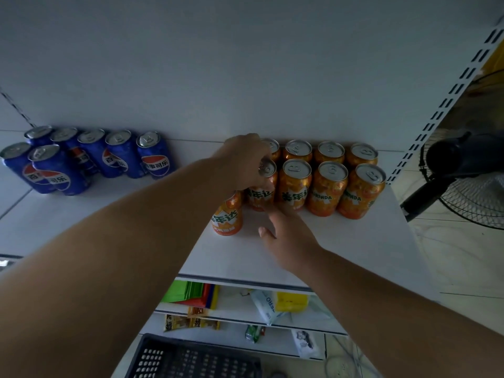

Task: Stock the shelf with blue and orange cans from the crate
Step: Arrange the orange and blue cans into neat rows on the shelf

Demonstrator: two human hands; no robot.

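orange can at frame centre: your left hand grasps its top; your right hand hovers released below it.

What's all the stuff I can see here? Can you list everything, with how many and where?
blue cans: seven visible, blue, grouped at the shelf's back left
orange cans: nine visible, orange, two rows at the back right plus one in front under the left forearm
shelf: one, white, carrying all the cans
crate: one, black, on the floor below
packets: several, green, yellow and white, on lower shelves
fan: one, black, standing at the far right
left hand: grips the top of the front-row orange can at the left end
right hand: open, fingers reaching toward the front row's base
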